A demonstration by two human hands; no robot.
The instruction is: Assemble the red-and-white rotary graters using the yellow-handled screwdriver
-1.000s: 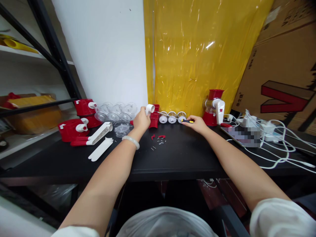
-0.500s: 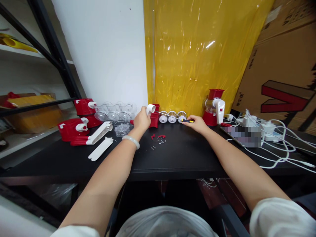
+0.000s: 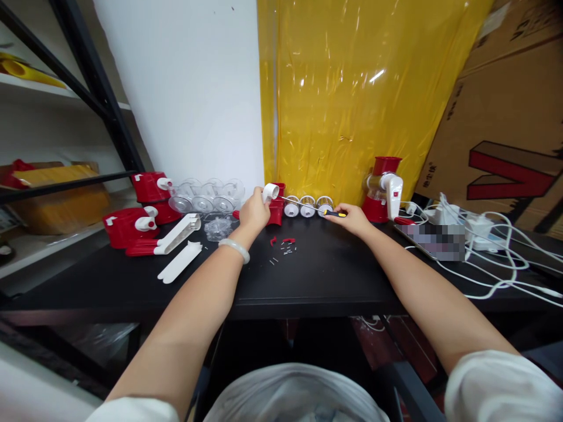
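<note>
My left hand (image 3: 254, 212) is closed around a white crank handle part; its round, hollow end (image 3: 270, 191) shows above the fingers and a red grip end (image 3: 236, 215) peeks out at the left. In my right hand (image 3: 352, 220) is a screwdriver (image 3: 335, 214) with a black and yellow handle. Its long shaft points left, and the tip meets or lies close to the white round end; exact contact is too small to tell. Below them on the black table (image 3: 308, 281) lie small red pieces (image 3: 288, 240) and several screws (image 3: 273, 261).
Red grinder bodies (image 3: 129, 228), white handle parts (image 3: 180, 262) and clear plastic cups (image 3: 206, 196) stand left. Drum cutters (image 3: 308, 206) line the back, beside a red stand (image 3: 276, 214). An assembled grinder (image 3: 382, 187), a tablet-like device (image 3: 433, 241) and white cables (image 3: 505, 269) occupy the right.
The view has shifted slightly. Both hands keep their hold on the white crank handle part and the screwdriver, with hardly any visible movement.
</note>
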